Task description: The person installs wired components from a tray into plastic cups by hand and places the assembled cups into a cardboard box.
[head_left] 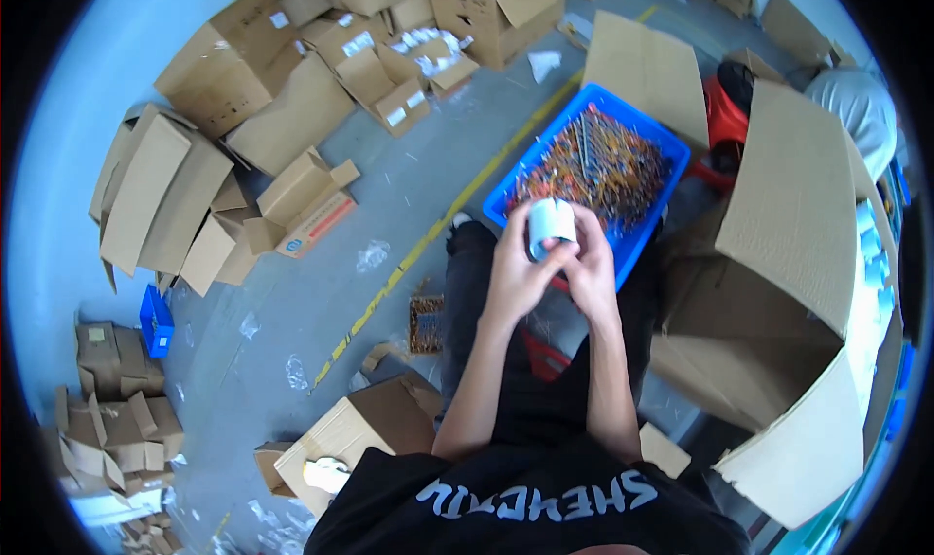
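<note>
Cylinder: white, short and hollow [552,222], held between the hands over the near edge of the blue tray.
Axis: long axis running away from the body, roughly up and down the view; an open end faces the wearer, the other end points toward the tray.
Count: one cylinder, two hands, one tray [637,242]; the small pieces [623,166] heaped in it are too many to count.
Left hand [519,255]: curled along the cylinder's left side, thumb reaching in toward its near end.
Right hand [591,255]: wrapped around the right side, its thumb beside the left thumb below the open end.
Forearms: both rise from the lower edge and lean inward, wrists near each other.
Grip: both hands clamped on the cylinder; the fingers behind it are hidden.
Tray: tilted in the view, beyond the hands; its pieces are orange, brown and silvery.
Right side: one large open carton [788,190].
Floor [321,302]: grey, one yellow line [467,193] crossing it diagonally.
</note>
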A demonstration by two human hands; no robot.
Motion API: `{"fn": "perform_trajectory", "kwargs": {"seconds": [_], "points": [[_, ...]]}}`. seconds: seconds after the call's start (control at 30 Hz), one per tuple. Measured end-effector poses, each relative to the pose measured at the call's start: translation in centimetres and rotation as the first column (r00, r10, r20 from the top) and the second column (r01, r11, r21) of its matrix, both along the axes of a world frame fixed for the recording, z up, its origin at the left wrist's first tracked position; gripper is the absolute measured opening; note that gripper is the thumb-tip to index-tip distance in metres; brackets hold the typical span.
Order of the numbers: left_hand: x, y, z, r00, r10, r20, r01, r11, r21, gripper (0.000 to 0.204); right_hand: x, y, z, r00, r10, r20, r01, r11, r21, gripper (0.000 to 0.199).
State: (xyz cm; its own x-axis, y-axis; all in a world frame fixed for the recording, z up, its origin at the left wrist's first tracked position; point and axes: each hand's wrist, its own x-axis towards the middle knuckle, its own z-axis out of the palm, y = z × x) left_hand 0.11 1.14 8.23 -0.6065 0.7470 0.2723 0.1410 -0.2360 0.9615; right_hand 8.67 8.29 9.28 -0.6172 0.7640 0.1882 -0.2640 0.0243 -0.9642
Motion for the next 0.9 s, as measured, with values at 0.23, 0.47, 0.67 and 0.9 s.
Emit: {"fn": "perform_trajectory", "kwargs": {"seconds": [0.23,0.47,0.67,0.9], "points": [[0.0,1.3,-1.6,0.991,-0.021,0.134,0.028,0.998,-0.050,0.056,0.5,0.5,-2.9,0.977,-0.118,0.180,0.112,0.993,0.040,0.036],[0.0,1.2,-1.2,0.968,-0.119,0.221,0.135,0.989,-0.059,0.056,1.2,1.5,-3.1,0.986,-0.055,0.155,0.059,0.998,-0.023,0.039],[0.1,1.4,-1.5,0.972,-0.121,0.202,0.133,0.990,-0.047,0.057,1.2,1.4,-2.2,0.977,-0.125,0.172,0.110,0.989,0.096,0.041],[0.5,1.4,-1.9,0.982,-0.033,0.184,0.044,0.998,-0.053,0.050,1.5,1.3,-2.1,0.950,-0.126,0.286,0.060,0.971,0.230,0.036]]}}
